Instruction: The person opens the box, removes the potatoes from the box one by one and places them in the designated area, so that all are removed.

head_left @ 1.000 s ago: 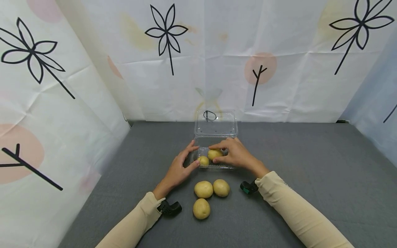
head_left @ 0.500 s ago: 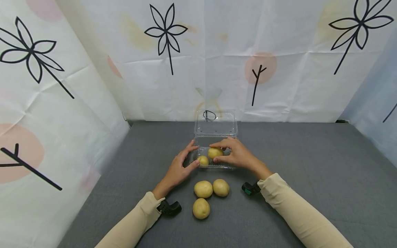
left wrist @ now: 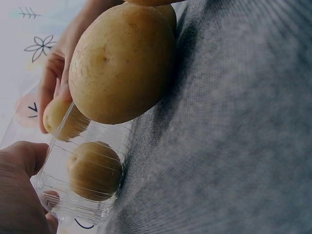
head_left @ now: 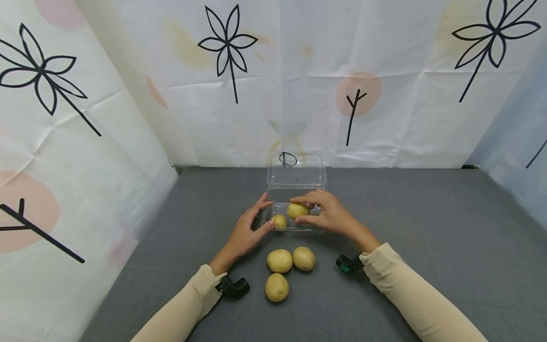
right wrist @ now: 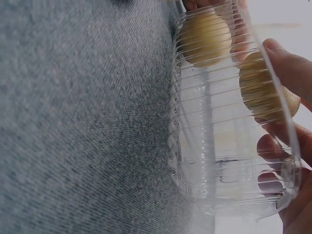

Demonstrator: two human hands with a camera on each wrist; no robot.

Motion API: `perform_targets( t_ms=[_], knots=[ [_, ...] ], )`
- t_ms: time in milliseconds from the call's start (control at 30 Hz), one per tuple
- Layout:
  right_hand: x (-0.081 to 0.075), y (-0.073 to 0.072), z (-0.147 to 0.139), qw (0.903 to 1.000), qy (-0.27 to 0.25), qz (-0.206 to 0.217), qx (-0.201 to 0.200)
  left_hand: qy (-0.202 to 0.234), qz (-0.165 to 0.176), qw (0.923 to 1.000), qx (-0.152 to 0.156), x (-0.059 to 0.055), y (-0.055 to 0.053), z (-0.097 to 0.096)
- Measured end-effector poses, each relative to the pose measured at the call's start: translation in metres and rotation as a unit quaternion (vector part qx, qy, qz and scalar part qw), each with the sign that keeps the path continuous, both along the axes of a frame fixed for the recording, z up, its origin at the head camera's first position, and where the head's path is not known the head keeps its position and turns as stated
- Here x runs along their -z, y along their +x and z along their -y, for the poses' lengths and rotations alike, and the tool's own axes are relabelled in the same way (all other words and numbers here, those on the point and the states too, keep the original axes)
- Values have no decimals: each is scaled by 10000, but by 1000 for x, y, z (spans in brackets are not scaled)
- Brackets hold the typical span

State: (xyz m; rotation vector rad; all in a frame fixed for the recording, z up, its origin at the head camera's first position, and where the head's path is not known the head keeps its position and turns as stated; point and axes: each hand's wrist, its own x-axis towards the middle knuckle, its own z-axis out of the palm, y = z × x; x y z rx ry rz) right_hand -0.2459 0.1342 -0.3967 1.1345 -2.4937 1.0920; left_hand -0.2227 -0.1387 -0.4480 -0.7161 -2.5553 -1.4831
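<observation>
A clear plastic clamshell container (head_left: 268,186) stands with its lid (head_left: 299,175) raised at the back. My left hand (head_left: 244,233) holds its left end, thumb at the near corner and fingers along the side. Inside that end lies one potato (head_left: 279,221), also visible through the ribbed wall in the left wrist view. Between the thumb and fingers of my right hand (head_left: 328,213) is a second potato (head_left: 297,211). In the right wrist view this held potato (right wrist: 292,103) sits at rim height, partly above it. Some right fingers show behind the plastic.
Three loose potatoes lie on the grey cloth in front of the container: one on the left (head_left: 279,261), one on the right (head_left: 304,258), one nearer (head_left: 277,287). A white patterned curtain (head_left: 299,95) rises behind the table and along both sides.
My right hand and the potato it holds have shifted slightly right, and the right wrist has moved outward. The left hand, container and loose potatoes look unmoved.
</observation>
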Motion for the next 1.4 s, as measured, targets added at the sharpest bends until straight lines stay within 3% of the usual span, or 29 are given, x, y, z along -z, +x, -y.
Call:
perform_targets(
  t_ms=[333, 600, 1167, 1267, 1400],
  knots=[
    [-7, 10, -4, 9998, -147, 70, 84, 1, -44, 10000, -11, 0, 0, 0],
    [-9, 18, -8, 9995, -274, -116, 90, -28, -53, 10000, -18, 0, -1, 0],
    [-10, 31, -9, 9979, -564, -194, -259, 62, 8, 10000, -49, 0, -1, -1],
    [-9, 31, -10, 9974, -596, -218, -328, 31, 52, 10000, -53, -4, 2, -3],
    [-8, 33, -10, 9967, -635, -229, -460, 23, 102, 9999, 0, -20, 13, -5]
  ],
)
